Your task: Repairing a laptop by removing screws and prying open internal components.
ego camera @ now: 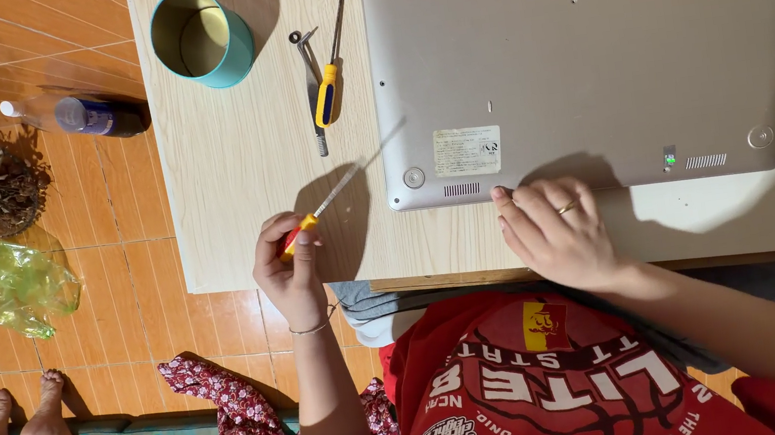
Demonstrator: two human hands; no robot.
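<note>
Shirt: red printed cotton shirt fills the bottom of the view, closest to the lens, with both forearms reaching out from it.
Left hand: left hand is raised at the near edge of the pale wood-grain table, fingers curled shut around a tool's handle; a thin bracelet sits on the wrist.
Held tool: slim screwdriver with a red and yellow handle, its blurred metal shaft slanting up and right toward the near left corner of the laptop.
Right hand: right hand lies palm down on the laptop's near edge, fingers straight and close together, gripping nothing; a gold ring shows on one finger.
Laptop: silver-grey laptop turned underside up, flat on the table, with round rubber feet at its corners.
Spare tools: screwdriver with a yellow and blue handle and a thin metal tool, lying side by side left of the laptop.
Tin: empty teal cylindrical tin, at the table's far left.
Floor: crumpled green plastic bag and a plastic bottle on orange tiles, well apart from the hands.
</note>
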